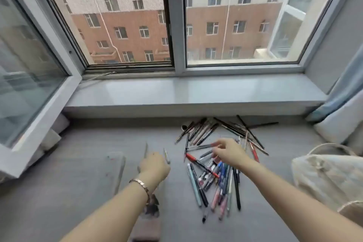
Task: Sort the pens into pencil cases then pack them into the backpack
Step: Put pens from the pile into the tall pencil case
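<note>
Pens lie in a loose heap on the grey surface below the window sill, with dark ones at the far end of the heap and coloured ones nearer. In the head view the right hand hangs over the middle of the heap, fingers loosely spread and nothing clamped in them. Blur hides whether the tips touch a pen. Left of the heap, the left hand, a bracelet on its wrist, is curled round two pens that stick up out of the fist. Further left of the heap lies a clear pencil case. Right of the heap, well apart, sits a beige backpack.
</note>
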Available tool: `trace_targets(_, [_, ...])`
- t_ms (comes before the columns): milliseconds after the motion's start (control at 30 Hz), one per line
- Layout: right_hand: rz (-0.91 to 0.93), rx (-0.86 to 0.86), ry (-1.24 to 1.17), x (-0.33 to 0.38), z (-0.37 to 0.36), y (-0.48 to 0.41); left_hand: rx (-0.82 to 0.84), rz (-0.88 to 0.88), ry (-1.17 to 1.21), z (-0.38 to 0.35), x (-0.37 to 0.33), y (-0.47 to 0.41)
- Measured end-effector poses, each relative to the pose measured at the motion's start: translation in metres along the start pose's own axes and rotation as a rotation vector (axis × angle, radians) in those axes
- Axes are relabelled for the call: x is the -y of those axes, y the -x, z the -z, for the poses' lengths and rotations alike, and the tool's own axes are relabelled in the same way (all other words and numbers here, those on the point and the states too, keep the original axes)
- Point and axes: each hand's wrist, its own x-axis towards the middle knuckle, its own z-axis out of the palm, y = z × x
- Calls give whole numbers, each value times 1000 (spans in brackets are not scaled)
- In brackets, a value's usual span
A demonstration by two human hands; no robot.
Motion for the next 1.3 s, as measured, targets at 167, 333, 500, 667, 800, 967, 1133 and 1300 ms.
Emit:
trace_targets(167, [-51,50,76,-19,-17,12,-9,124,-51,-46,33,17])
trace_targets(333, [-35,38,56,-21,-11,24,-17,145,161,-40,19,18])
trace_targets(500, [64,18,102,-19,-19,35,-137,-15,321,-18,7,15])
trace_targets(667, [43,83,89,-21,-38,40,20,-49,-52,-36,14,21])
trace_targets(800, [-24,70,113,-36,-46,39,33,-167,-103,-49,24,20])
trace_targets(967, [-24,45,207,-44,-57,36,130,-449,-347,-52,27,23])
trace_targets(1133, [124,48,314,-37,-76,38,-47,-432,-262,-28,13,31])
trace_targets(1300, [222,-151,187,-24,-77,32,-123,-541,-175,-5,-3,42])
